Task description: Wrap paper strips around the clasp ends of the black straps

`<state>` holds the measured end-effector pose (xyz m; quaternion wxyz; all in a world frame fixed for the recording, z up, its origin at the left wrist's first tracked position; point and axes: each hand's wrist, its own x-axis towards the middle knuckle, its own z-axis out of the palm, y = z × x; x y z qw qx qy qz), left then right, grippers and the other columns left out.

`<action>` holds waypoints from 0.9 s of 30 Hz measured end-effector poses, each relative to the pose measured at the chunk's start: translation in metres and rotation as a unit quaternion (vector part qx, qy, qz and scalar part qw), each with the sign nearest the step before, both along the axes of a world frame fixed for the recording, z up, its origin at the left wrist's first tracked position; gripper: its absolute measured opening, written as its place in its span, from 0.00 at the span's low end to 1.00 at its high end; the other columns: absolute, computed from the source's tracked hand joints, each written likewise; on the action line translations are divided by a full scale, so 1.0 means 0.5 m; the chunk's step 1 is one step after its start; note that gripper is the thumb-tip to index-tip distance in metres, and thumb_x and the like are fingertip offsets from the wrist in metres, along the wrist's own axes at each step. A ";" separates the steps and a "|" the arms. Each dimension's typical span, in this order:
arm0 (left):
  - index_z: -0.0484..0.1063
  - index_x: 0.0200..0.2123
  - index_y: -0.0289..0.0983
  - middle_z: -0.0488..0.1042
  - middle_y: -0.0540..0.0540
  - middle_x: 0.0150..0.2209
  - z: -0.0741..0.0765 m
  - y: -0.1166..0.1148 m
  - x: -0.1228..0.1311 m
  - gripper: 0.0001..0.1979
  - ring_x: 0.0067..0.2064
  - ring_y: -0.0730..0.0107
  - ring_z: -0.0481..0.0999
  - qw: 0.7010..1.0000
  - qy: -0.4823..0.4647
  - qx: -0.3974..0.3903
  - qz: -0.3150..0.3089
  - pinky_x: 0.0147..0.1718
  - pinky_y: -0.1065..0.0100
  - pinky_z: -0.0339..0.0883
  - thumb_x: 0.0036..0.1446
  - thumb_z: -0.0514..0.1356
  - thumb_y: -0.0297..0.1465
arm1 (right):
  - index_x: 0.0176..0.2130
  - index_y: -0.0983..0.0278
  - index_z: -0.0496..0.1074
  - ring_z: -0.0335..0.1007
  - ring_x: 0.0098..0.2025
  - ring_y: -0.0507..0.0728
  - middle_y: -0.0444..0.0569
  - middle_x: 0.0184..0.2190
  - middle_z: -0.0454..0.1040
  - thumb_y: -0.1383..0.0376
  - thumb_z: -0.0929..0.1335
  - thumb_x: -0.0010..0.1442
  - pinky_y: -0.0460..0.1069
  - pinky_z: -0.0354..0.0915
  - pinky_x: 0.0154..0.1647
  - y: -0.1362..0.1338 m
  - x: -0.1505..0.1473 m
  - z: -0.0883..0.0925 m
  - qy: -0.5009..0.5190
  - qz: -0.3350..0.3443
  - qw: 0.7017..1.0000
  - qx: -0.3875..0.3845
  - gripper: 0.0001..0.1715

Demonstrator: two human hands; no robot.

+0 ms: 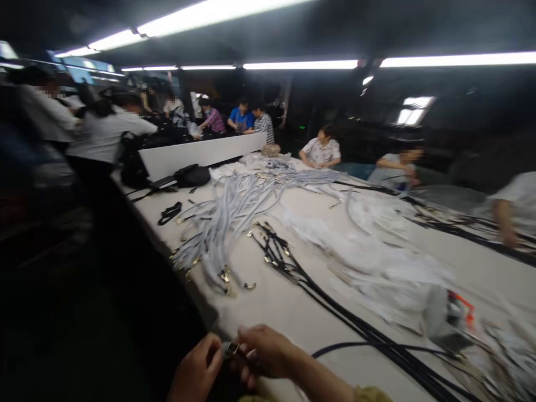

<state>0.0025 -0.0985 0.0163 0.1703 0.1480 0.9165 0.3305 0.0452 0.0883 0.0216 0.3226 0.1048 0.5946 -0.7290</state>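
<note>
At the table's near edge, my left hand point(200, 365) has its fingers pinched together at the end of a strap with a metal buckle point(233, 349). My right hand point(263, 352) is closed around the same strap, just right of the buckle. Part of the strap is hidden by my fingers. Beyond my hands lies a heap of grey straps point(228, 215) with gold-coloured metal ends. Right of it, a bundle of long black straps point(330, 301) runs toward the lower right. Motion smears the view slightly.
On the long white table point(259, 301) are clear plastic bags point(377, 257), a grey box point(444, 318) with an orange item, and a black bag point(192, 176) by a white panel point(205, 153). Several people work around it; one person's hand point(508, 239) touches black straps at right.
</note>
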 end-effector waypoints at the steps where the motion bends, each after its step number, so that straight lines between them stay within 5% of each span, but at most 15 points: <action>1: 0.69 0.27 0.40 0.76 0.52 0.27 0.003 -0.004 0.001 0.07 0.32 0.69 0.75 0.999 0.004 0.037 0.014 0.34 0.70 0.66 0.56 0.54 0.30 | 0.38 0.68 0.72 0.66 0.20 0.49 0.48 0.27 0.74 0.38 0.58 0.58 0.45 0.63 0.21 -0.002 0.004 0.000 -0.049 0.011 0.998 -0.033 0.38; 5: 0.68 0.26 0.39 0.73 0.49 0.26 0.021 -0.011 0.005 0.06 0.30 0.69 0.72 0.993 -0.018 0.105 0.051 0.32 0.70 0.63 0.53 0.53 0.30 | 0.34 0.69 0.72 0.52 0.14 0.44 0.41 0.18 0.66 0.43 0.68 0.54 0.42 0.46 0.15 -0.008 0.009 0.021 -0.045 0.027 0.999 0.000 0.30; 9: 0.67 0.27 0.38 0.70 0.51 0.23 0.031 -0.013 0.019 0.06 0.27 0.70 0.69 0.986 -0.069 0.136 0.074 0.29 0.70 0.61 0.52 0.54 0.32 | 0.43 0.67 0.71 0.43 0.16 0.45 0.36 0.19 0.57 0.47 0.59 0.64 0.43 0.44 0.17 -0.023 -0.007 0.049 0.042 0.040 0.990 0.132 0.28; 12: 0.66 0.28 0.38 0.68 0.53 0.22 0.029 -0.021 0.024 0.08 0.24 0.71 0.70 0.966 -0.136 0.203 0.089 0.27 0.69 0.62 0.53 0.55 0.36 | 0.39 0.67 0.73 0.54 0.20 0.48 0.40 0.20 0.62 0.52 0.56 0.67 0.44 0.53 0.23 -0.032 -0.020 0.056 0.135 0.102 0.941 0.293 0.27; 16: 0.64 0.28 0.38 0.68 0.54 0.22 0.021 -0.028 0.021 0.09 0.23 0.71 0.70 0.944 -0.181 0.247 0.126 0.25 0.69 0.62 0.53 0.56 0.38 | 0.32 0.64 0.75 0.71 0.35 0.58 0.51 0.29 0.76 0.57 0.63 0.63 0.50 0.57 0.37 -0.041 -0.020 0.054 0.221 0.161 0.868 0.414 0.17; 21: 0.66 0.28 0.39 0.71 0.52 0.25 0.002 -0.015 0.033 0.03 0.28 0.71 0.72 0.986 -0.071 0.137 0.058 0.30 0.70 0.62 0.53 0.55 0.30 | 0.32 0.65 0.77 0.74 0.40 0.67 0.61 0.34 0.79 0.63 0.64 0.60 0.56 0.59 0.41 -0.061 -0.029 0.046 0.217 0.196 0.830 0.475 0.13; 24: 0.68 0.29 0.40 0.75 0.50 0.30 -0.010 -0.028 0.032 0.05 0.33 0.70 0.74 1.000 0.019 0.015 0.016 0.35 0.70 0.61 0.54 0.54 0.26 | 0.40 0.63 0.77 0.74 0.41 0.64 0.58 0.35 0.80 0.58 0.65 0.60 0.54 0.61 0.41 -0.046 -0.041 0.049 0.178 0.170 0.850 0.465 0.15; 27: 0.68 0.31 0.40 0.75 0.49 0.31 -0.029 -0.083 0.011 0.07 0.33 0.68 0.75 0.995 0.033 -0.066 0.072 0.35 0.68 0.62 0.57 0.51 0.26 | 0.41 0.63 0.76 0.71 0.27 0.53 0.48 0.25 0.77 0.56 0.66 0.59 0.47 0.63 0.30 0.004 -0.039 0.062 0.117 0.182 0.893 0.394 0.17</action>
